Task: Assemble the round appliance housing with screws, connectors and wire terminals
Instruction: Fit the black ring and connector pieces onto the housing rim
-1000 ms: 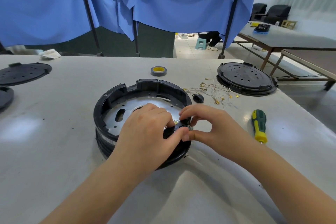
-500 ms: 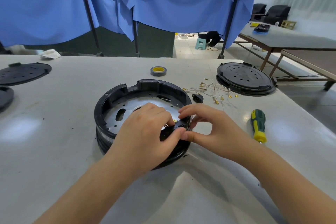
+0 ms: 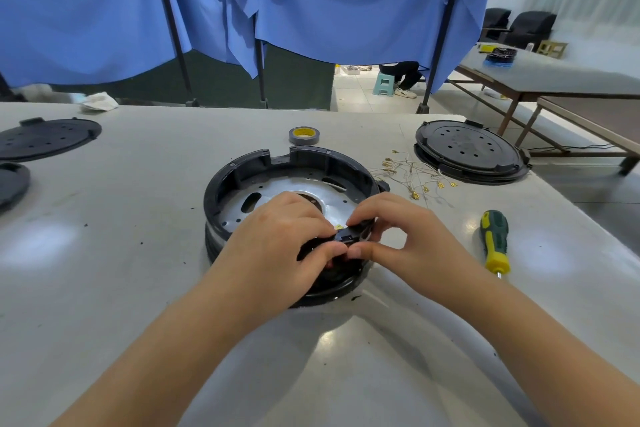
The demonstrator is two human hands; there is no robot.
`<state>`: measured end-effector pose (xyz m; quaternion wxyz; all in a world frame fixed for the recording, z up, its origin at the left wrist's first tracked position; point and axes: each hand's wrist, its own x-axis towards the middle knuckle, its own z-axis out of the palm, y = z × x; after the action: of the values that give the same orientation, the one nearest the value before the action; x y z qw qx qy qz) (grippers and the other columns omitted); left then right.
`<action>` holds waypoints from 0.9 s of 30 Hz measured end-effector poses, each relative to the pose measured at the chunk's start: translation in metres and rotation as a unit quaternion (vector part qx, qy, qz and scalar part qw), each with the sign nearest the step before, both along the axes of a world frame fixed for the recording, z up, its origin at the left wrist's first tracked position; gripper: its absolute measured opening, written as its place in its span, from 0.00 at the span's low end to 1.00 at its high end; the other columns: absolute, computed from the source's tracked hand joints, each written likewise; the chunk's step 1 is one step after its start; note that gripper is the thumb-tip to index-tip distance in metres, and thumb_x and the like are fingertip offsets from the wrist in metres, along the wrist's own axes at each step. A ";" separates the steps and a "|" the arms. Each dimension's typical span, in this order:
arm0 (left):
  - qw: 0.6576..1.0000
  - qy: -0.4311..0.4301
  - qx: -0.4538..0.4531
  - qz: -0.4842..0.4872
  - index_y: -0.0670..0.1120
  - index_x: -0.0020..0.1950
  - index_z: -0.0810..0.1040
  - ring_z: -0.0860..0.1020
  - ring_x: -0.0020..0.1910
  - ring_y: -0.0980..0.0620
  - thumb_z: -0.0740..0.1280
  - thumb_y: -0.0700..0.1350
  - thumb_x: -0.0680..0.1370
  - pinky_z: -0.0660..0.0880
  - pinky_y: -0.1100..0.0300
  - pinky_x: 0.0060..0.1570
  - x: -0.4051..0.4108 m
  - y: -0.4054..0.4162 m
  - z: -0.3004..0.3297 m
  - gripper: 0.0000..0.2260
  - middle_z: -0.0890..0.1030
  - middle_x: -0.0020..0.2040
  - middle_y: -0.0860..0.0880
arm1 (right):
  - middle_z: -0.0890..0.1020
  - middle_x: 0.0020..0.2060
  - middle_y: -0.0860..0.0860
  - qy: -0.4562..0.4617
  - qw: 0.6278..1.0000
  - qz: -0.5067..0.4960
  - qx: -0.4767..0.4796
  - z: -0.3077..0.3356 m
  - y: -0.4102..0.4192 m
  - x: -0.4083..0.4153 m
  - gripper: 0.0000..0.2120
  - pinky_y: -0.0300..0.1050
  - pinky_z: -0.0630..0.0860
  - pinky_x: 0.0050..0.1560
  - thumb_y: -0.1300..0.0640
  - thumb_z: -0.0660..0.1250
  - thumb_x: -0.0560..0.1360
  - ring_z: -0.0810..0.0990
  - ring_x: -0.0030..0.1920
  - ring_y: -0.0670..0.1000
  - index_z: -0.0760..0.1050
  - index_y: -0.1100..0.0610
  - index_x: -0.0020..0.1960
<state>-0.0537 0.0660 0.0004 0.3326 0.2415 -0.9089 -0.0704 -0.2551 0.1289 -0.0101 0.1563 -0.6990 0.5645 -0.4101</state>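
Head view, connector [image 3: 349, 236] pinched between fingers [image 3: 332, 248]

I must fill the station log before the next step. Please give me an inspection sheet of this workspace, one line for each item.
Surface: pale grey table, glossy, with dark specks.
Job's things: round black housing with metal plate inside; small black connector at its near rim; wire terminals loose to its right.
Clutter: tape roll; green-yellow screwdriver; black round covers at right and far left.
Grippers: left hand and right hand both pinch the connector.
Cables: thin terminal wires only.
Surroundings: blue curtains; second table; a seated person's legs behind the curtain.
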 end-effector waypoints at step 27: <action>0.989 0.047 -0.073 0.116 0.44 0.30 0.76 0.72 0.30 0.48 0.60 0.53 0.77 0.67 0.56 0.35 0.018 -0.019 0.006 0.20 0.74 0.27 0.51 | 0.75 0.49 0.40 0.172 0.983 -0.054 -0.028 0.005 0.011 0.001 0.09 0.32 0.61 0.59 0.50 0.70 0.74 0.66 0.58 0.45 0.79 0.47 0.54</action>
<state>-0.0354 0.0474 0.0063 0.3979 0.3163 -0.8609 0.0237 -0.2546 0.1402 -0.0047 0.0149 -0.7319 0.6078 -0.3075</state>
